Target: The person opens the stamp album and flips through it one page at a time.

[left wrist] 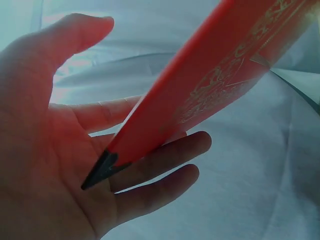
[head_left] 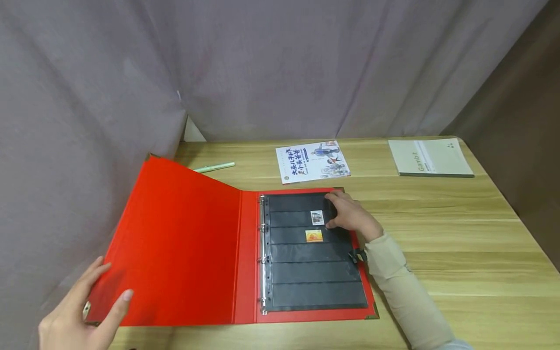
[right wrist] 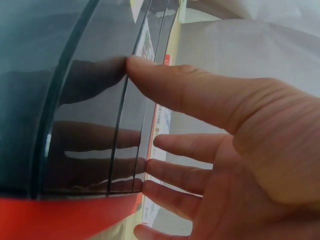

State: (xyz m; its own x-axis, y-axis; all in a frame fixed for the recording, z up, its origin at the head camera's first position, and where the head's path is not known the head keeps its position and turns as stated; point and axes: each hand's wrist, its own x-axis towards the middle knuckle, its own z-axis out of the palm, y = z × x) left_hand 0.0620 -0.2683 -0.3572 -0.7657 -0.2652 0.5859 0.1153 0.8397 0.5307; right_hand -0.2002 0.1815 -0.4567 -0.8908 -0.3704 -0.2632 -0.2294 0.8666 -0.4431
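Observation:
A red ring-binder stamp album (head_left: 247, 253) lies open on the table, its front cover (head_left: 175, 243) tilted up to the left. My left hand (head_left: 76, 308) is at the cover's lower left corner. In the left wrist view the cover's dark corner piece (left wrist: 104, 170) lies across the palm and fingers, with the thumb apart. My right hand (head_left: 352, 214) touches the black pocket page (head_left: 315, 296) near its upper right edge, thumb and fingers extended. Two stamps sit in the page's strips: a greyish one (head_left: 317, 218) beside the right thumb and a yellow-orange one (head_left: 313, 236) below.
Behind the album lies a white illustrated booklet (head_left: 312, 162). A pale green pen (head_left: 214, 167) is partly behind the raised cover. At the back right is a Gambit notebook (head_left: 430, 157). Grey curtains (head_left: 280, 68) enclose the wooden table (head_left: 459, 243).

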